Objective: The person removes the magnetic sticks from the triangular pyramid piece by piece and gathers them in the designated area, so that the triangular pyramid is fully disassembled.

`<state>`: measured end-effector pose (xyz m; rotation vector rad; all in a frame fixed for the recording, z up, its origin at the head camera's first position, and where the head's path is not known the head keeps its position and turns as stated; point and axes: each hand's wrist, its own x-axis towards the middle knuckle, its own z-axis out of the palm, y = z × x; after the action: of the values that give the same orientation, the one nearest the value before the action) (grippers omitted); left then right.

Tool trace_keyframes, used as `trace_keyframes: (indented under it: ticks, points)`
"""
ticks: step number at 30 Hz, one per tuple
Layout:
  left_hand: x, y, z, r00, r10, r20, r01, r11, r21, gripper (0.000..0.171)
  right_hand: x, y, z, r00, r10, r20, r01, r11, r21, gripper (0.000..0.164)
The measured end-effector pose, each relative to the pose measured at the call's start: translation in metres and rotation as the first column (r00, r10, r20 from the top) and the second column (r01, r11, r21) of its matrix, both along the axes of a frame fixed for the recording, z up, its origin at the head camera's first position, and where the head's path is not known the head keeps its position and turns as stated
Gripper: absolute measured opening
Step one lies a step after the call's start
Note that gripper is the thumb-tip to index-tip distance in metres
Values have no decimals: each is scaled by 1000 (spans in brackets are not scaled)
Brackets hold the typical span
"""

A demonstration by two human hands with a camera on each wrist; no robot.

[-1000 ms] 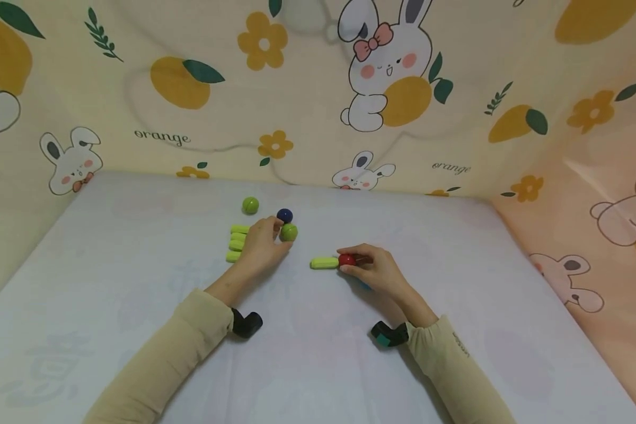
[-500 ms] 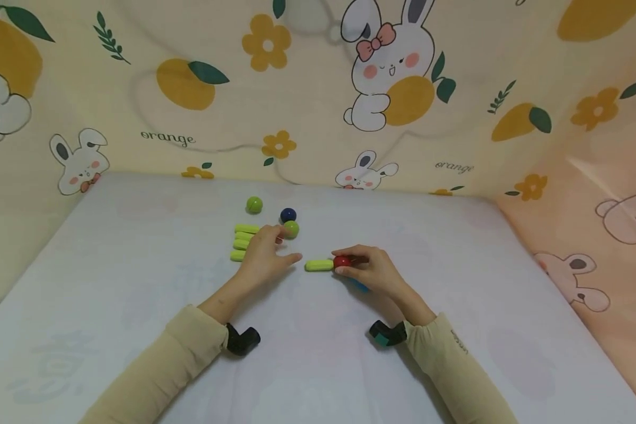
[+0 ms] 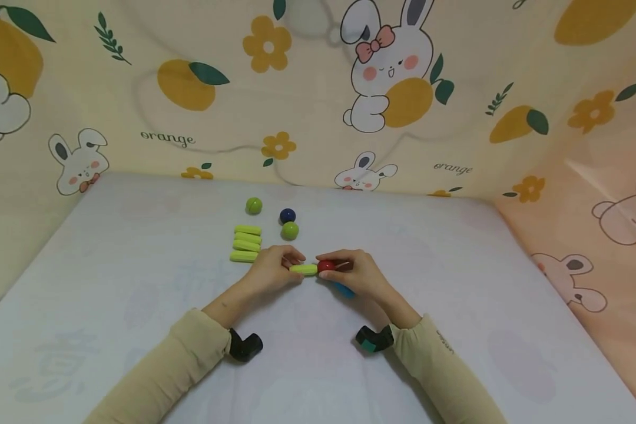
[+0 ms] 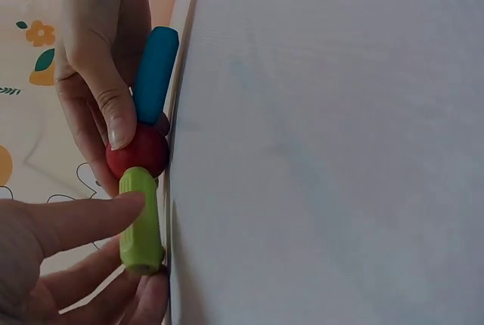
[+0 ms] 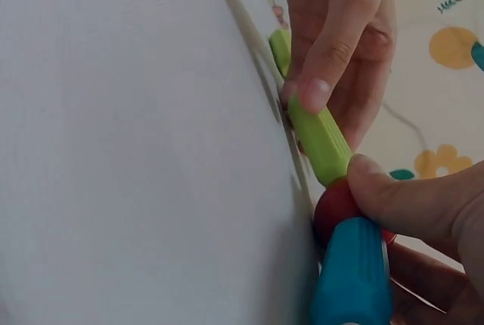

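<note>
In the head view my left hand (image 3: 270, 268) pinches the free end of a light green ridged stick (image 3: 304, 270). The stick's other end meets a red ball (image 3: 325, 267), which my right hand (image 3: 360, 274) grips between thumb and fingers. A blue stick (image 3: 344, 290) also joins the ball and slants toward the near right, partly under the right hand. Up close in the left wrist view, the green stick (image 4: 141, 227), red ball (image 4: 147, 151) and blue stick (image 4: 156, 75) form one bent chain. How they are fastened is hidden.
Several light green sticks (image 3: 247, 244) lie side by side just beyond my left hand. A green ball (image 3: 254, 205) sits behind them. Right of these, a dark blue ball (image 3: 287, 216) and another green ball (image 3: 290, 231) stand close together. A patterned cloth (image 3: 307, 118) backs the white table (image 3: 307, 365).
My left hand has come away from the green and blue balls, moved nearer and right, and taken the green stick's end. My right hand has shifted left with the red ball and its sticks.
</note>
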<state>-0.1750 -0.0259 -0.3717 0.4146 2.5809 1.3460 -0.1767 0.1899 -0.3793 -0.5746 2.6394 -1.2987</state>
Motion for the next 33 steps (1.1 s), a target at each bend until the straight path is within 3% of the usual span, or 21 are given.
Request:
trace_keyframes:
  ticks: [4,14,29,33]
  points:
    - [0,-2,-1,1000,-32,2,32,999,-24,28,1,-2,-1,1000,2,-3,-2,1000,-3,33]
    - [-1,-7,1,999,-19,39,18,1000,9,20,-4,-1,1,1000,26,-16,-26,1000,-2,33]
    - [2,-12,1,997,-50,63,50,999,4,19,-1,-1,0,999,45,-5,-45,999,-12,31]
    - [5,-20,-2,993,-24,113,23,1000,17,21,-1,0,-1,999,50,-18,-51,998,-22,32]
